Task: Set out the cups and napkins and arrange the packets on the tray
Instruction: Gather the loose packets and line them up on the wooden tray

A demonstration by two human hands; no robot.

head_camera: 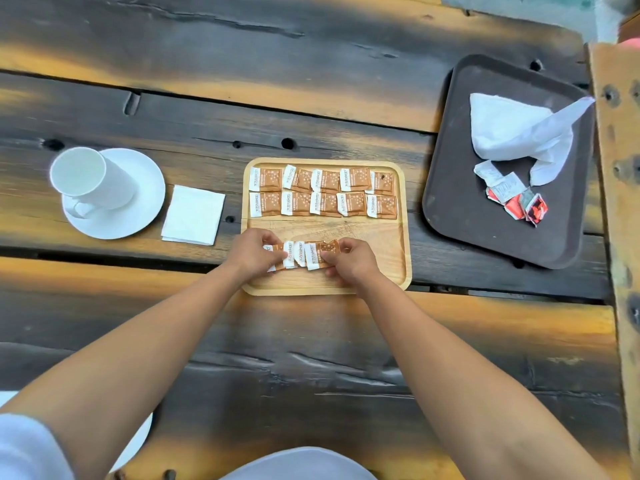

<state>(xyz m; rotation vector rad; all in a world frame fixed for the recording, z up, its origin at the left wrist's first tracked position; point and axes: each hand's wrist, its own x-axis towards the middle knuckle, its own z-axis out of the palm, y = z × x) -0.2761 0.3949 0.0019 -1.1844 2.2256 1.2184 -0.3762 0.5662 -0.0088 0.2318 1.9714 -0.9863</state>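
Left hand (pixel 252 252), right hand (pixel 349 263) pinch brown-and-white paper packets (pixel 301 254) over near half of light wooden tray (pixel 398 258); two far rows (pixel 322 192) laid, third pending; white ceramic cup (pixel 86 178), white folded napkin (pixel 194 214) set left.

Likely a café or tea stop: rustic dark plank surface (pixel 311 341), white cup (pixel 83 174) on saucer (pixel 145 202), folded napkin (pixel 194 214), branded packets (pixel 322 194) rowed on wooden tray (pixel 381 258), brown serving tray (pixel 460 188) holding crumpled wrappers (pixel 519 199).

Hands (pixel 251 252) fanning packets (pixel 300 255) over tray (pixel 367 271)
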